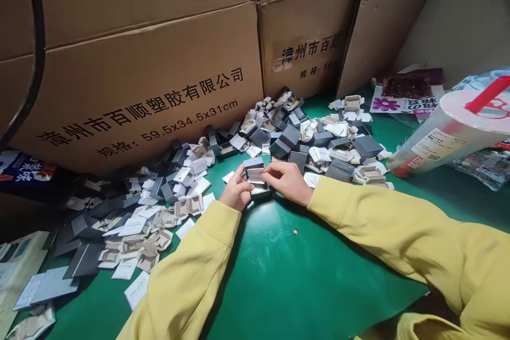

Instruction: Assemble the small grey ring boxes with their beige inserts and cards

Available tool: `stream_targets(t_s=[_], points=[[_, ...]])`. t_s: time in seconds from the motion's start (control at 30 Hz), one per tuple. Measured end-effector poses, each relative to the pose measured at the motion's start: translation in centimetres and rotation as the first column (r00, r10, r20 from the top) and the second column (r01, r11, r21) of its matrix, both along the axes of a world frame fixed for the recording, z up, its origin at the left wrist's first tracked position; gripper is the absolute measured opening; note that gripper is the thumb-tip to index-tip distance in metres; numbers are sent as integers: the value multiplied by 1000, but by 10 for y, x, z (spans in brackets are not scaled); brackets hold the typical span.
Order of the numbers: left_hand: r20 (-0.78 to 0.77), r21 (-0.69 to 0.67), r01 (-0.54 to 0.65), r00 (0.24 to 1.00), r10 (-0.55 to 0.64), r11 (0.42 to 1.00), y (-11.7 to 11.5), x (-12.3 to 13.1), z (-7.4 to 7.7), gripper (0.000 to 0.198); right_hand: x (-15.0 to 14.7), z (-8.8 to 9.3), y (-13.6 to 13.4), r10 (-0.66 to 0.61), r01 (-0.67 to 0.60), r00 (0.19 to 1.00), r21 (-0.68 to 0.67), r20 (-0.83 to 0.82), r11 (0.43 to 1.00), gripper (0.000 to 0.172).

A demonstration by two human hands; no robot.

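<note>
Head view: small dark box (254,163) open between both hands, just above the green tabletop (287,276), near the heap of dark boxes and pale inserts (290,135). Left hand (238,192) has its fingers closed on the box's left side. Right hand (288,181) has thumb and fingers drawn together at the right edge; can't tell if they grip the box or its pale inner piece. Tiny gold-toned bit (295,231) lies nearer the wearer. Large cartons (151,79) stand behind; lidded cup (438,135) at right.

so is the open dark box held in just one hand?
No, the left hand and right hand both grip the dark box.
</note>
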State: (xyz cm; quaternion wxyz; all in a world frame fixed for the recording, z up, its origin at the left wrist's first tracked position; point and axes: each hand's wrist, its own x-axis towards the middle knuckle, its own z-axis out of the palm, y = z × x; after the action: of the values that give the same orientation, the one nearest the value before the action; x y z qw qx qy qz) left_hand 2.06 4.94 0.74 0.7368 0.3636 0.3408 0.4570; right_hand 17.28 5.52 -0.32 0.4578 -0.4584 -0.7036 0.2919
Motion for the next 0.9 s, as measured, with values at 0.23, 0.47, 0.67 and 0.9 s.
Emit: stream_targets(t_s=[0.23, 0.47, 0.67, 0.9], points=[[-108, -26, -94, 990, 91, 995, 1, 6, -1, 52, 2, -2, 0, 58, -64, 992, 52, 109, 997, 15], [-131, 11, -114, 985, 115, 993, 0, 11, -3, 53, 2, -3, 1, 17, -29, 995, 119, 102, 992, 15], [-110, 4, -95, 989, 95, 995, -1, 10, -2, 50, 3, -6, 0, 55, -76, 985, 124, 161, 989, 17], [-245, 154, -117, 957, 153, 981, 5, 9, -18, 47, 2, -7, 1, 74, -89, 971, 58, 228, 994, 15]])
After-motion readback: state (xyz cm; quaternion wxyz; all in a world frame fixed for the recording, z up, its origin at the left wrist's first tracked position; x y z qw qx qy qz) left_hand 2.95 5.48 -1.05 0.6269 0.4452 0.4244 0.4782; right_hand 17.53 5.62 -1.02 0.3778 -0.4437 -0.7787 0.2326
